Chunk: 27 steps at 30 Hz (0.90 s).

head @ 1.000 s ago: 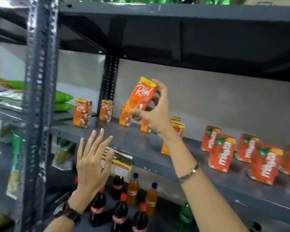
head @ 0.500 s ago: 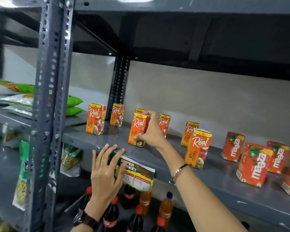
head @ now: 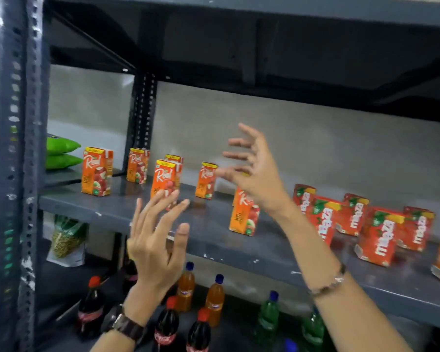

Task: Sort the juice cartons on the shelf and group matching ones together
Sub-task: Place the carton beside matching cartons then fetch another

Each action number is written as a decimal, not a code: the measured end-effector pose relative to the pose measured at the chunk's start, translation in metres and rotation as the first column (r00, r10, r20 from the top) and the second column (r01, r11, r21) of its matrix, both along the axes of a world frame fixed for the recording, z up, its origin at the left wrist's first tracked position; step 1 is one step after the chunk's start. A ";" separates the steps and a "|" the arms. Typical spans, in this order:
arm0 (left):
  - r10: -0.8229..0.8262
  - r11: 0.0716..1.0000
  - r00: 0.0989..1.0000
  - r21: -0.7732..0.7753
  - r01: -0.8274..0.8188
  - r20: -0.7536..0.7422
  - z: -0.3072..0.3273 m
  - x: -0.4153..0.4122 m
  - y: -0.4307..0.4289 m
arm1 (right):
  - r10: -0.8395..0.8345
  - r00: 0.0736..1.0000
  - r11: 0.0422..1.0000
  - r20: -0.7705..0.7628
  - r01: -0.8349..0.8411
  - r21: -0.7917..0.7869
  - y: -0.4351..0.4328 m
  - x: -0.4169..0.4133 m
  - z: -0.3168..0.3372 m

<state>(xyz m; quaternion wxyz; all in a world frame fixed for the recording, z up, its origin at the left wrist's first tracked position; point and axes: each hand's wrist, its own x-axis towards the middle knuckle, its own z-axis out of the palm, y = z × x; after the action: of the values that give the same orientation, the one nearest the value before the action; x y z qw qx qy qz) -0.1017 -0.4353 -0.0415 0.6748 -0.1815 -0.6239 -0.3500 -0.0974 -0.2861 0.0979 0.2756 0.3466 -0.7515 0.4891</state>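
Observation:
Several orange Real cartons stand upright on the left half of the grey shelf point(head: 214, 245): one at the far left point(head: 96, 172), one behind it point(head: 137, 165), one just set down in the middle point(head: 164, 177), one further right point(head: 205, 180), and one near the front point(head: 244, 217). Several red Maaza cartons point(head: 377, 237) are grouped on the right. My right hand point(head: 257, 171) hovers open above the shelf, holding nothing. My left hand point(head: 155, 240) is raised, open and empty, in front of the shelf edge.
A perforated steel upright point(head: 13, 174) stands close at the left. Green packets point(head: 60, 153) lie on the neighbouring shelf. Below are cola bottles point(head: 167, 323), orange soda bottles point(head: 214, 301) and green bottles point(head: 267, 318). The shelf above point(head: 264, 11) hangs low overhead.
My right hand let go of the Real carton, which now stands on the shelf, and pulled back to the right and up with fingers spread. My left hand rose higher.

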 end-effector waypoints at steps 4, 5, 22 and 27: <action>-0.290 0.956 0.955 -0.057 0.287 -0.060 0.021 0.032 0.095 | -0.078 0.992 0.996 -0.104 0.072 -0.057 0.098 0.052 0.021; -0.369 0.928 0.928 -0.079 0.365 -0.051 0.024 0.042 0.119 | -0.120 0.985 0.990 -0.123 0.110 -0.085 0.124 0.066 0.024; -0.356 0.702 0.916 -0.594 0.392 0.184 -0.025 0.101 0.407 | -0.602 0.686 0.681 0.408 0.708 -0.186 0.497 0.109 -0.063; -0.307 0.741 0.947 -0.601 0.299 0.093 -0.032 0.091 0.411 | -0.468 0.582 0.760 0.665 0.649 -0.034 0.523 0.092 -0.068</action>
<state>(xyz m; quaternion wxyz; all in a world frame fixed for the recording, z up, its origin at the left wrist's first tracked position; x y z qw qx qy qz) -0.0109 -0.0239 -0.0731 0.5183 -0.4895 -0.6608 -0.2346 -0.0056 0.2366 0.0296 0.1987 -0.1328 -0.7935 0.5597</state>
